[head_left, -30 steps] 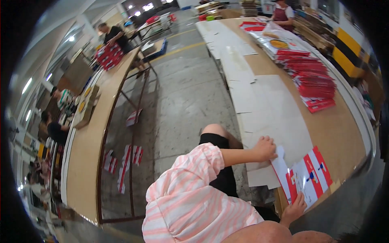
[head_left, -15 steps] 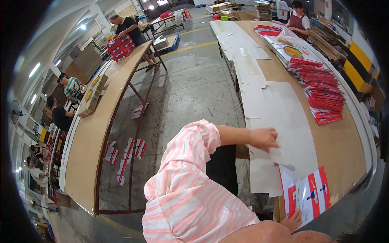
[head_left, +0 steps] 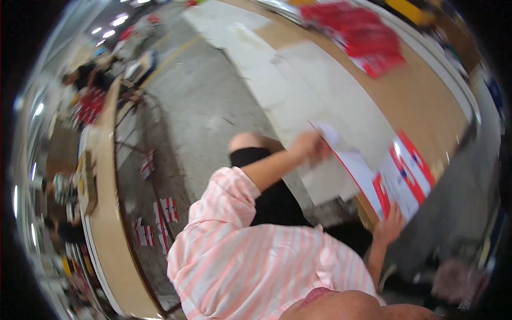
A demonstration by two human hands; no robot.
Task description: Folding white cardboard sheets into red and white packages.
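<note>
A red-and-white printed cardboard sheet (head_left: pixel 406 178) lies at the right table's near end, with a long white panel (head_left: pixel 354 166) reaching from it toward the far left. My left hand (head_left: pixel 313 147) is at that panel's far end, its blurred fingers curled at the red edge and seemingly gripping it. At the sheet's near edge, my right hand (head_left: pixel 391 223) grips the printed part, fingers on top; the thumb is hard to make out. Beneath and beyond my left hand, white sheets (head_left: pixel 320 88) overlap on the tabletop.
A fanned pile of red printed pieces (head_left: pixel 368 40) lies on the right table's far side. Across the concrete aisle (head_left: pixel 205 101) stands another long table (head_left: pixel 109 213), with stacks and blurred people beyond. Red-and-white scraps (head_left: pixel 154 226) lie on the floor.
My view has swung, blurring the picture. My left hand has gone from above the white sheets to the far end of the panel, which now stretches out farther. My right hand stays at the printed part.
</note>
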